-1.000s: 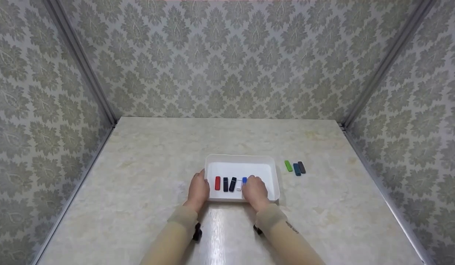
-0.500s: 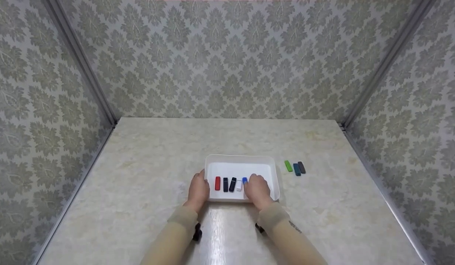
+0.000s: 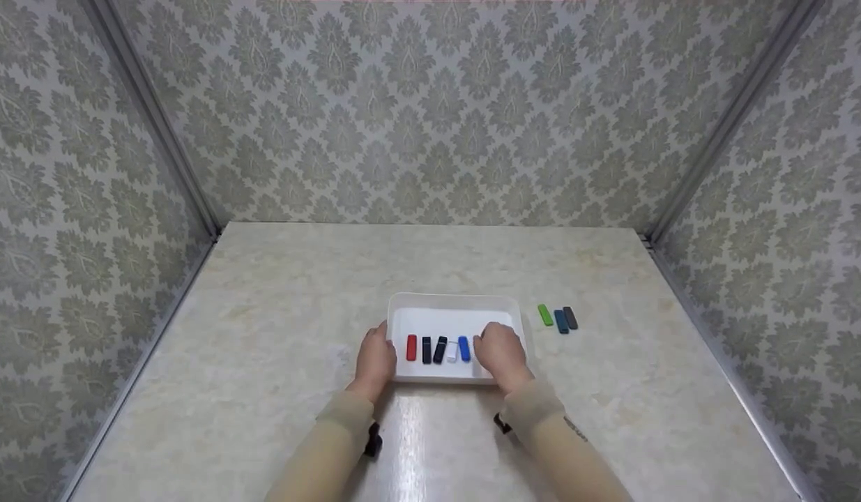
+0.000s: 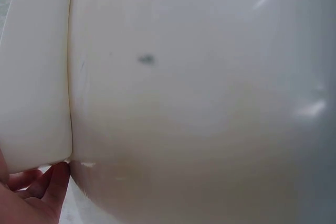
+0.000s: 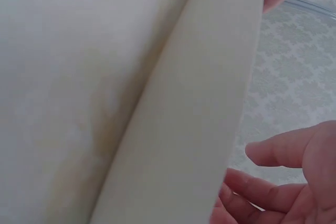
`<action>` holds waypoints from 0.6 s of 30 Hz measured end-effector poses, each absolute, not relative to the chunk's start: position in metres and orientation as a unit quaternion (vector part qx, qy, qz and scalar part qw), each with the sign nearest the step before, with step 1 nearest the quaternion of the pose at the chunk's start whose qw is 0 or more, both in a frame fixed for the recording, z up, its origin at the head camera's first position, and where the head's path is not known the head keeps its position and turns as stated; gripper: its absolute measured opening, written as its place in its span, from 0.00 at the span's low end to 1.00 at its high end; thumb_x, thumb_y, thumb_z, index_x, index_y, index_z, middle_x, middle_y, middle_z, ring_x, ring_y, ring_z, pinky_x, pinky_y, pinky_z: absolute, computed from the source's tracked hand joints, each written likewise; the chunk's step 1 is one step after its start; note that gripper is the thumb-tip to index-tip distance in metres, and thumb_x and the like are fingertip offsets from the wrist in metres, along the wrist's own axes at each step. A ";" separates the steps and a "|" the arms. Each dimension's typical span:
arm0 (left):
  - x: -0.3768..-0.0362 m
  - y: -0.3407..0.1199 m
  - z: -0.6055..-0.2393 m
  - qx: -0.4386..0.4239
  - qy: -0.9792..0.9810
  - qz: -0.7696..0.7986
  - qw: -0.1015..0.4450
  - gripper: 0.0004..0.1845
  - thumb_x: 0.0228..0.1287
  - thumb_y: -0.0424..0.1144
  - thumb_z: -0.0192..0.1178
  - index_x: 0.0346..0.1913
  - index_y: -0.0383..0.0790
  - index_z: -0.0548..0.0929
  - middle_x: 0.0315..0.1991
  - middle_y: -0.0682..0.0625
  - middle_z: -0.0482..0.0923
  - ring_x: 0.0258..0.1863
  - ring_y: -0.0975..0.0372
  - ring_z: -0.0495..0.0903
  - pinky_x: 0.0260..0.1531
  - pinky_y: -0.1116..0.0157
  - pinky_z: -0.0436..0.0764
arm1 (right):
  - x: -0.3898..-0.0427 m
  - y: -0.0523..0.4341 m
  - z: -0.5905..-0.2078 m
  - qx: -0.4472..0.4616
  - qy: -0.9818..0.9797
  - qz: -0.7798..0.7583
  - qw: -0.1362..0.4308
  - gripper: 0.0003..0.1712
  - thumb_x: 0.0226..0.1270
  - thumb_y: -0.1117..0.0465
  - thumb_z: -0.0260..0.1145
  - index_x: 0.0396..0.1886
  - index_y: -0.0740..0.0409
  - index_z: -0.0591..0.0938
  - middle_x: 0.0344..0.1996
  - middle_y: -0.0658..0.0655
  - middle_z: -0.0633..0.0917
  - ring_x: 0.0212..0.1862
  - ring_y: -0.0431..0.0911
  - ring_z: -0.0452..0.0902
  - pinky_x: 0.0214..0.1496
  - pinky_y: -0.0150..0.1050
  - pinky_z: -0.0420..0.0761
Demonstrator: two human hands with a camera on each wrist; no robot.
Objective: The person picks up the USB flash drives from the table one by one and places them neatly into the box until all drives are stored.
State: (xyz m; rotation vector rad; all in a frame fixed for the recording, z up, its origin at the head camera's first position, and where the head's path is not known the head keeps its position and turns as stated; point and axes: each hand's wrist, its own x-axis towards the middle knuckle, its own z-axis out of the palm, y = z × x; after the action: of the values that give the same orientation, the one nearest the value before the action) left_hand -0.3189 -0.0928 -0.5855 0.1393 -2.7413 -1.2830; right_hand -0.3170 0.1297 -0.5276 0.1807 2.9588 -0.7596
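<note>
Evidently, the shallow white plastic-looking tray (image 3: 444, 301) is being gripped by the fingers of the left hand (image 3: 376, 357), while those of the right hand (image 3: 501, 354) are being held parted, gripping nothing. Just left of these, the slim blue stick (image 3: 464, 348) is lying inside. Probably, neatness is being served best by a steadied tray and an unbrushed stick.

I've room in far half of white rectangular tray (image 3: 437, 318); red, black, white, blue oblong sticks (image 3: 440, 350) block front.
</note>
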 end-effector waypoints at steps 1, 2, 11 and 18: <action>-0.319 -0.093 -0.585 0.047 -0.903 -0.424 0.053 0.25 0.75 0.25 0.47 0.72 0.30 0.72 0.59 0.36 0.80 0.65 0.46 0.77 0.71 0.48 0.75 | -0.318 0.132 -0.526 0.064 0.965 -0.249 0.044 0.14 0.75 0.57 0.62 0.44 0.64 0.85 0.40 0.61 0.88 0.42 0.51 0.86 0.49 0.48 0.87; -0.319 -0.093 -0.585 0.048 -0.903 -0.424 0.052 0.25 0.75 0.25 0.47 0.72 0.30 0.71 0.60 0.36 0.80 0.65 0.46 0.77 0.71 0.48 0.75 | -0.319 0.134 -0.525 0.068 0.964 -0.251 0.048 0.14 0.76 0.57 0.62 0.45 0.64 0.85 0.41 0.61 0.89 0.43 0.51 0.86 0.49 0.48 0.88; -0.319 -0.094 -0.585 0.038 -0.905 -0.418 0.064 0.25 0.74 0.25 0.47 0.71 0.31 0.73 0.58 0.36 0.80 0.63 0.45 0.78 0.70 0.48 0.76 | -0.326 0.159 -0.511 0.100 0.953 -0.281 0.052 0.17 0.77 0.56 0.60 0.51 0.65 0.83 0.44 0.62 0.87 0.42 0.50 0.84 0.46 0.44 0.87; -0.318 -0.093 -0.585 0.052 -0.898 -0.435 0.047 0.25 0.76 0.27 0.47 0.73 0.32 0.71 0.61 0.37 0.79 0.66 0.46 0.76 0.72 0.48 0.74 | -0.334 0.187 -0.507 0.097 0.953 -0.286 0.024 0.17 0.78 0.56 0.59 0.51 0.66 0.84 0.45 0.64 0.88 0.45 0.53 0.85 0.46 0.46 0.87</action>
State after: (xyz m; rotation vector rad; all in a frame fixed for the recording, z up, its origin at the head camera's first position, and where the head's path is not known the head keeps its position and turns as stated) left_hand -0.3179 -0.0926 -0.5853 0.1587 -2.7378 -1.3272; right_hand -0.3342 0.1871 -0.5066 0.3003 2.9502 -0.8844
